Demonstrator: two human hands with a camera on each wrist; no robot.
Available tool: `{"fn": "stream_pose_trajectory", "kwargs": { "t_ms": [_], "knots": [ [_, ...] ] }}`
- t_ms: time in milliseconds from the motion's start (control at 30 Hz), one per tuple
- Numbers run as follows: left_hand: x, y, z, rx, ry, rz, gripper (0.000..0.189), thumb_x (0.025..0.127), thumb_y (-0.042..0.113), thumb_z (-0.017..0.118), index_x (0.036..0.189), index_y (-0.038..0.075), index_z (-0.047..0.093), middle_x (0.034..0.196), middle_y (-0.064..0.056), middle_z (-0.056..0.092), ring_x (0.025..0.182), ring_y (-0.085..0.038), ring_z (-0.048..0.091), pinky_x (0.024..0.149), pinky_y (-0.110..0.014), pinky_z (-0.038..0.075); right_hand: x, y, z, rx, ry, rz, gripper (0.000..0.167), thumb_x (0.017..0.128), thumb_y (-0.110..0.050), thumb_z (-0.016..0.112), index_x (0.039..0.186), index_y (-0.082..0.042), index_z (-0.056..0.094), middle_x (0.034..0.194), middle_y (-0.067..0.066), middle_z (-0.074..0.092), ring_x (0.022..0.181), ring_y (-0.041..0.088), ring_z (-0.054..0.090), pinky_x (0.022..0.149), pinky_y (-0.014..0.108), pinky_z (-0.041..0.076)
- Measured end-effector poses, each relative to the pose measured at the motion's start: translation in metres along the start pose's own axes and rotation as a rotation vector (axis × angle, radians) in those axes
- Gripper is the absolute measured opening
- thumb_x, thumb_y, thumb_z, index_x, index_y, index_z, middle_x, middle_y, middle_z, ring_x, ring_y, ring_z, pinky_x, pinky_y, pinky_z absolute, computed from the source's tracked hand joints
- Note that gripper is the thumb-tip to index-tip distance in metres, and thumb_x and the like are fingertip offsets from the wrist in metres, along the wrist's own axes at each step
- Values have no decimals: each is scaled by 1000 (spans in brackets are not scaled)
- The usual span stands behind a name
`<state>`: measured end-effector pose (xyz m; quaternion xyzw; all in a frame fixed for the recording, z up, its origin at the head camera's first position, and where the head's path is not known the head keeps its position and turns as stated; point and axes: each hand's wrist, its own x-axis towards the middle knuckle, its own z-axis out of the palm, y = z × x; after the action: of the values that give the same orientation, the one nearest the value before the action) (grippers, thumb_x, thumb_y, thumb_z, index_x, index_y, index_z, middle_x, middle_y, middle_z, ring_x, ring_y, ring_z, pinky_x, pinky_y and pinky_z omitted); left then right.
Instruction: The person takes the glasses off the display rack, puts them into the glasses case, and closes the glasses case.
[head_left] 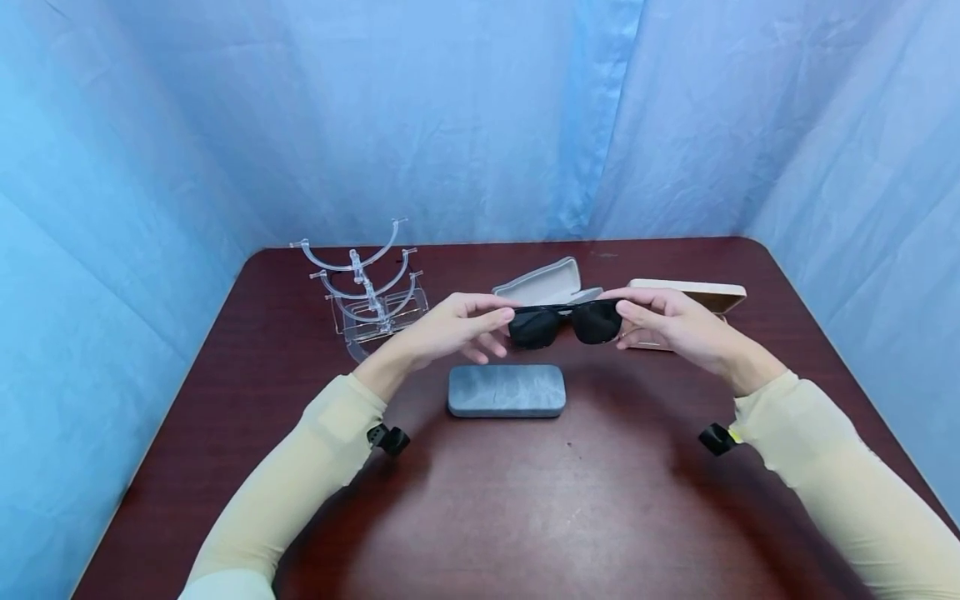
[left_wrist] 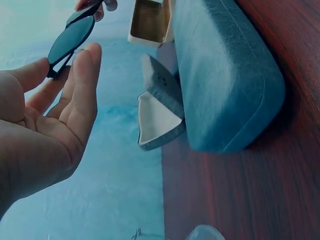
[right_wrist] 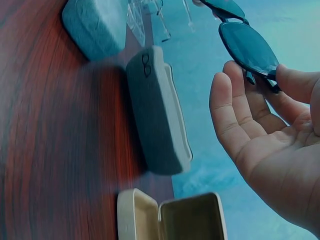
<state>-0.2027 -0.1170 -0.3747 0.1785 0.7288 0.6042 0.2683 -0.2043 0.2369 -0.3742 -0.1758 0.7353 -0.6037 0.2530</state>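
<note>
Black sunglasses (head_left: 597, 322) with dark lenses are held up above the table between both hands. My left hand (head_left: 465, 323) pinches their left end between thumb and fingers. At the other end my right hand (head_left: 667, 323) pinches the frame in the same way. Below them lies a closed grey-blue glasses case (head_left: 507, 392) with a marbled surface. Behind the sunglasses an open grey glasses case (head_left: 545, 283) shows a pale lining. An open cream case (head_left: 693, 293) stands behind my right hand; its brown inside shows in the right wrist view.
A clear plastic glasses stand (head_left: 367, 287) with several curved arms rises at the back left of the dark red-brown table (head_left: 585, 508). Blue curtains (head_left: 450, 125) hang behind the table and along both sides.
</note>
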Motion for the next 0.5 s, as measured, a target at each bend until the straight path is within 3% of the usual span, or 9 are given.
{"fn": "stream_pose_trajectory", "kwargs": {
  "t_ms": [100,300,500],
  "knots": [
    [11,1,7,2,5,-20,40,105,30,59,142,15,59,119,-24,63,100,-41,70,74,-43,62,-3,4,-8,17,0,-18,40,108,-21,51,147,-7,52,126,17,63,93,30,70,93,38,57],
    [34,3,25,-36,34,-62,39,105,29,60,139,12,60,118,-16,67,103,-38,71,85,-55,57,-15,13,-27,56,8,-30,43,109,-17,49,151,-5,45,125,13,68,99,29,72,94,40,56],
    [60,3,50,-96,42,-95,38,106,22,58,141,8,56,118,-16,69,112,-40,67,90,-52,56,-33,21,-47,-25,130,-15,44,108,-17,51,150,-6,48,121,5,71,94,25,72,88,34,58]
  ]
}}
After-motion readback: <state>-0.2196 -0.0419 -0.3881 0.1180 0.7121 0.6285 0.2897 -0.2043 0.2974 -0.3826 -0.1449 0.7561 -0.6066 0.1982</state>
